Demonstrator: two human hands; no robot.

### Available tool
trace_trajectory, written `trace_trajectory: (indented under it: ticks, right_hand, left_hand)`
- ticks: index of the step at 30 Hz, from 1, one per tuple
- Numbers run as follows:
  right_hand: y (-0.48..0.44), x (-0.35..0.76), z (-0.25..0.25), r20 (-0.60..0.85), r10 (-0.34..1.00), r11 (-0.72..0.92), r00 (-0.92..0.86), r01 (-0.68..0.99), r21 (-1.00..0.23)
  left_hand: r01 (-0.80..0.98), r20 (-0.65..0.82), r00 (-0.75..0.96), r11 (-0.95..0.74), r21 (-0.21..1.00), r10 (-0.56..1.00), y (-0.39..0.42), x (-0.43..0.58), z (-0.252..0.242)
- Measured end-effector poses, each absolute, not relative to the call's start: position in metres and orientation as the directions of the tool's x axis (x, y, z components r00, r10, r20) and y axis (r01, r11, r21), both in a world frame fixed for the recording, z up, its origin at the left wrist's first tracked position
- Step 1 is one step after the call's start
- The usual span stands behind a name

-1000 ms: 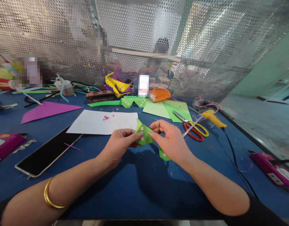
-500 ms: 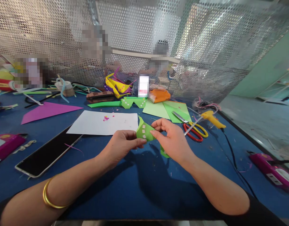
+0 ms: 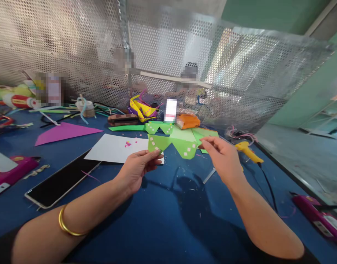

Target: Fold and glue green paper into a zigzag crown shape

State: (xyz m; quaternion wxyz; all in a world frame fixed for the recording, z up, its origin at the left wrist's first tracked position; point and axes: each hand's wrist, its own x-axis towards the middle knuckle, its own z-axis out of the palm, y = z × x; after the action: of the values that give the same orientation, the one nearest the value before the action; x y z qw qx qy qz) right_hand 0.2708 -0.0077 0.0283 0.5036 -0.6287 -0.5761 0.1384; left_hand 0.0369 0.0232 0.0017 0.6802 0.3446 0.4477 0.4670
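Green paper glasses, with small pale squares stuck on both lens shapes, are held up above the table, front toward me. My left hand pinches their left lens part between thumb and fingers. Right at their other edge is my right hand, its thumb and fingertips pressed together. Whether it grips the glasses' edge or a side strip is hidden. Behind them lies a second pair of green paper glasses with a long side strip. A white sheet with tiny pink paper bits lies left of centre.
A phone and a purple sheet lie on the left. Yellow and purple paper glasses, a brown case and an orange packet stand behind. On the right are a yellow glue gun and a magenta power strip.
The green glasses have been turned and spread out, their front now facing me. My right hand has moved right to their far edge and now covers most of the scissors.
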Motion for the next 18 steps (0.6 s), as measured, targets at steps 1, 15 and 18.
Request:
trace_trajectory:
  ticks: [1,15,18]
  right_hand:
    - [-0.007,0.269,0.026,0.361,0.890,0.160,0.281,0.548,-0.821]
    - [-0.009,0.232,0.005,0.116,0.972,0.089,0.203,0.137,-0.987]
    - [-0.008,0.241,0.006,0.144,0.971,0.088,0.192,0.274,-0.958]
  left_hand:
    - [-0.346,-0.290,0.151,0.325,0.880,0.945,0.024,0.037,0.001]
    - [-0.322,-0.278,0.187,0.326,0.889,0.942,0.019,0.040,0.000]
    - [-0.313,-0.266,0.157,0.303,0.900,0.951,0.020,0.038,0.000]
